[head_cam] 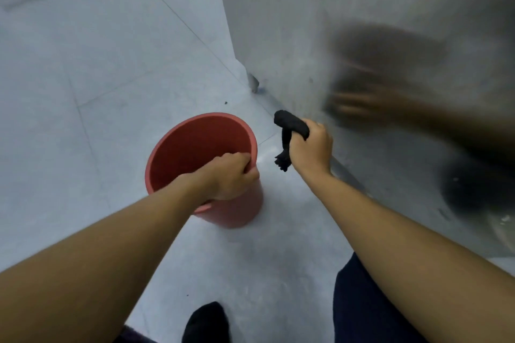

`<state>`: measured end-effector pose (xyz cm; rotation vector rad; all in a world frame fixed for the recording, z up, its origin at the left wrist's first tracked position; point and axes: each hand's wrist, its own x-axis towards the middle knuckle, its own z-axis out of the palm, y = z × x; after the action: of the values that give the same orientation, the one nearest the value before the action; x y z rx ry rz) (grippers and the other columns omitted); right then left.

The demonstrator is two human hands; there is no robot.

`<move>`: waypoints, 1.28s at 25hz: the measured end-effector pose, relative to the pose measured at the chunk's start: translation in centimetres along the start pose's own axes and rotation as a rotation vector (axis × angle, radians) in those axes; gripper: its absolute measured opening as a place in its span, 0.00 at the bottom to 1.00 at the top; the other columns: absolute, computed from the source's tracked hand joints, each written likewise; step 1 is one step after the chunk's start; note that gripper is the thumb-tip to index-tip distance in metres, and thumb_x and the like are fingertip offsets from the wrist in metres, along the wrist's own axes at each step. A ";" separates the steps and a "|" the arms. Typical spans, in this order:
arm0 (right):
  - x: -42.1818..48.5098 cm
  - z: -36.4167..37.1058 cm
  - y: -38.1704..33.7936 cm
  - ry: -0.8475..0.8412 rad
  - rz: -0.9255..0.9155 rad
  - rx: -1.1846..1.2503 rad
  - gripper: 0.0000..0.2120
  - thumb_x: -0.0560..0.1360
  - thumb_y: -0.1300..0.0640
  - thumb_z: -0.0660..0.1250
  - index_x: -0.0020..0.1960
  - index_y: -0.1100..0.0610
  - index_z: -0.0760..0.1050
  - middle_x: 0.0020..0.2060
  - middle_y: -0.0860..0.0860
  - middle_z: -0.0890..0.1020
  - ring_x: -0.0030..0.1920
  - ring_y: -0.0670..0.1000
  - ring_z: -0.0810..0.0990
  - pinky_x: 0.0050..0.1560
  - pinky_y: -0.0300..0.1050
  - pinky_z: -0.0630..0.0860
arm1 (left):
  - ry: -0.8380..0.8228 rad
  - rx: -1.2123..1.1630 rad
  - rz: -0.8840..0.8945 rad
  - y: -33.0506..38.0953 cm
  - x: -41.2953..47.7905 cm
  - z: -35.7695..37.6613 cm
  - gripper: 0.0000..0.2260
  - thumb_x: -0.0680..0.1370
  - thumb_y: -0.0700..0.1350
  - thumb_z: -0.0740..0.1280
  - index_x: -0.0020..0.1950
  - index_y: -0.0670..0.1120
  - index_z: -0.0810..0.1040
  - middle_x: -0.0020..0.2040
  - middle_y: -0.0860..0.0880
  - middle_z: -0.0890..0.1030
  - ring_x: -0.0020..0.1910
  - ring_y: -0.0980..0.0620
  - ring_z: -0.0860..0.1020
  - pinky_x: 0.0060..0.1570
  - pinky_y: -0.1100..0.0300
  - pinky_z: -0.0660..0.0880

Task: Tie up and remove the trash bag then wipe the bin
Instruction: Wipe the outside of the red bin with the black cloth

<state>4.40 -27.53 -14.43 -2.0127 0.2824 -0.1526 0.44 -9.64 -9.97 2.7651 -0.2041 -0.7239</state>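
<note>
On the grey tiled floor [83,92], close beside a brushed-metal panel [306,22], the red bin [239,211] stands upright with no liner showing inside. The left hand [231,175] clamps its near rim, fingers hooked inside. The right hand [312,147] is clenched round a rolled black cloth [291,125], just right of the bin. If the left grip slackens during wiping, I reckon the bin could tip or skid. The panel crowds the right side, and a black-socked foot [206,323] stands near.

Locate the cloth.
Head view, right of centre: the cloth is gripped in the right hand, just right of the bin, not touching it.
</note>
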 end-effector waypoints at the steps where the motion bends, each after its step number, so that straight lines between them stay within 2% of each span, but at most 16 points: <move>1: -0.1 0.4 -0.5 0.002 0.030 0.046 0.10 0.72 0.65 0.61 0.35 0.53 0.73 0.40 0.57 0.79 0.42 0.57 0.78 0.41 0.45 0.73 | 0.062 -0.016 -0.036 -0.7 -0.2 -1.0 0.15 0.84 0.54 0.57 0.39 0.51 0.66 0.39 0.50 0.74 0.42 0.40 0.76 0.45 0.51 0.67; 5: -0.2 1.7 -1.0 -0.004 0.058 0.143 0.11 0.74 0.62 0.62 0.35 0.50 0.73 0.44 0.59 0.81 0.39 0.53 0.78 0.37 0.40 0.70 | 0.370 -0.065 -0.124 -4.3 -0.7 -3.4 0.14 0.86 0.52 0.54 0.44 0.49 0.69 0.45 0.45 0.78 0.44 0.39 0.77 0.47 0.48 0.72; 7: -0.1 2.3 -0.8 -0.027 0.061 0.163 0.11 0.76 0.61 0.62 0.39 0.50 0.77 0.46 0.59 0.80 0.37 0.51 0.77 0.35 0.38 0.68 | 0.480 -0.088 -0.128 -4.8 -0.3 -3.0 0.14 0.87 0.51 0.53 0.48 0.46 0.71 0.45 0.45 0.78 0.43 0.41 0.76 0.45 0.49 0.71; 10: -0.6 2.9 -1.1 -0.069 0.079 0.202 0.10 0.79 0.59 0.62 0.47 0.48 0.80 0.48 0.49 0.74 0.40 0.43 0.76 0.40 0.32 0.69 | 0.539 -0.075 -0.103 -4.6 0.5 -2.2 0.14 0.87 0.51 0.54 0.48 0.45 0.71 0.42 0.48 0.76 0.40 0.44 0.74 0.43 0.53 0.66; 12: -1.4 3.2 -1.7 -0.149 0.024 0.210 0.11 0.80 0.57 0.63 0.56 0.44 0.81 0.52 0.44 0.71 0.46 0.39 0.76 0.50 0.26 0.68 | 0.530 -0.070 -0.076 -4.9 0.6 -2.0 0.14 0.87 0.51 0.54 0.50 0.45 0.73 0.42 0.48 0.78 0.38 0.46 0.74 0.42 0.53 0.66; 14: -2.3 4.2 -1.8 -0.293 -0.089 0.180 0.19 0.80 0.57 0.63 0.69 0.47 0.77 0.65 0.47 0.72 0.60 0.41 0.74 0.66 0.30 0.65 | 0.527 -0.110 -0.064 -5.2 0.5 -1.9 0.13 0.86 0.50 0.55 0.51 0.45 0.74 0.42 0.48 0.79 0.39 0.46 0.75 0.42 0.53 0.66; 16: -3.6 5.6 -1.6 -0.499 -0.190 0.134 0.27 0.79 0.51 0.60 0.78 0.42 0.66 0.79 0.45 0.64 0.77 0.45 0.62 0.74 0.39 0.54 | 0.537 -0.165 -0.059 -5.0 0.3 -1.7 0.10 0.85 0.46 0.57 0.50 0.44 0.74 0.41 0.48 0.79 0.39 0.46 0.75 0.40 0.52 0.66; 18: -5.0 7.0 -0.7 -0.645 -0.254 0.005 0.29 0.80 0.39 0.53 0.80 0.33 0.51 0.82 0.38 0.52 0.81 0.42 0.49 0.74 0.44 0.46 | 0.559 -0.227 -0.096 -5.2 0.1 -1.5 0.11 0.85 0.48 0.56 0.47 0.46 0.74 0.40 0.49 0.79 0.39 0.47 0.76 0.38 0.52 0.67; 20: -5.4 7.7 1.3 -0.661 -0.238 -0.140 0.30 0.79 0.31 0.45 0.80 0.32 0.43 0.82 0.36 0.48 0.81 0.41 0.45 0.76 0.47 0.44 | 0.577 -0.301 -0.182 -6.1 -0.3 -1.5 0.14 0.86 0.53 0.56 0.43 0.51 0.71 0.40 0.53 0.78 0.40 0.50 0.76 0.38 0.53 0.66; 21: -5.2 7.6 2.2 -0.644 -0.165 -0.176 0.31 0.79 0.29 0.41 0.81 0.33 0.44 0.82 0.38 0.50 0.82 0.43 0.47 0.78 0.50 0.46 | 0.579 -0.329 -0.220 -6.6 -0.5 -1.4 0.15 0.86 0.54 0.55 0.42 0.52 0.70 0.40 0.53 0.78 0.40 0.50 0.76 0.39 0.52 0.66; 24: -4.5 7.9 2.8 -0.532 0.044 -0.165 0.34 0.78 0.29 0.36 0.80 0.38 0.57 0.78 0.42 0.66 0.79 0.50 0.60 0.77 0.59 0.54 | 0.577 -0.353 -0.229 -7.2 -0.7 -1.2 0.17 0.84 0.59 0.55 0.41 0.52 0.71 0.39 0.54 0.79 0.40 0.51 0.77 0.37 0.54 0.66; 26: -5.2 8.7 0.7 -0.489 -0.058 -0.074 0.32 0.78 0.32 0.41 0.78 0.38 0.61 0.76 0.42 0.67 0.77 0.48 0.61 0.76 0.55 0.56 | 0.590 -0.381 -0.213 -6.8 -0.7 -1.1 0.20 0.81 0.63 0.53 0.40 0.51 0.71 0.38 0.52 0.80 0.39 0.51 0.78 0.37 0.54 0.67; 29: -6.0 9.9 -0.3 -0.438 -0.300 0.032 0.23 0.81 0.39 0.56 0.73 0.42 0.73 0.71 0.45 0.70 0.70 0.47 0.65 0.71 0.40 0.62 | 0.617 -0.412 -0.204 -6.7 -1.0 -1.1 0.24 0.80 0.66 0.49 0.39 0.49 0.71 0.37 0.52 0.80 0.40 0.50 0.78 0.39 0.52 0.68; 30: -5.6 9.6 -0.1 -0.404 -0.265 0.059 0.19 0.82 0.42 0.60 0.68 0.45 0.79 0.66 0.46 0.73 0.66 0.47 0.68 0.67 0.37 0.66 | 0.617 -0.410 -0.207 -6.7 -1.1 -1.1 0.25 0.80 0.65 0.48 0.40 0.49 0.72 0.38 0.51 0.80 0.40 0.50 0.78 0.40 0.51 0.69; 31: -5.0 9.0 0.3 -0.363 -0.141 0.082 0.15 0.82 0.44 0.63 0.59 0.49 0.84 0.59 0.48 0.77 0.60 0.48 0.73 0.60 0.38 0.72 | 0.616 -0.405 -0.205 -6.6 -1.3 -1.1 0.26 0.80 0.65 0.47 0.41 0.48 0.73 0.39 0.51 0.81 0.40 0.50 0.78 0.41 0.50 0.71; 32: -4.1 8.4 0.8 -0.319 0.020 0.107 0.15 0.82 0.46 0.65 0.46 0.52 0.85 0.50 0.51 0.80 0.52 0.50 0.77 0.52 0.44 0.76 | 0.613 -0.395 -0.194 -6.5 -1.5 -0.9 0.26 0.80 0.65 0.47 0.41 0.48 0.74 0.39 0.51 0.81 0.40 0.50 0.78 0.42 0.50 0.72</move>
<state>2.24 -19.51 -18.77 -1.8926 0.0894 0.1623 0.01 -2.96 -10.40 2.4928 0.3016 0.0704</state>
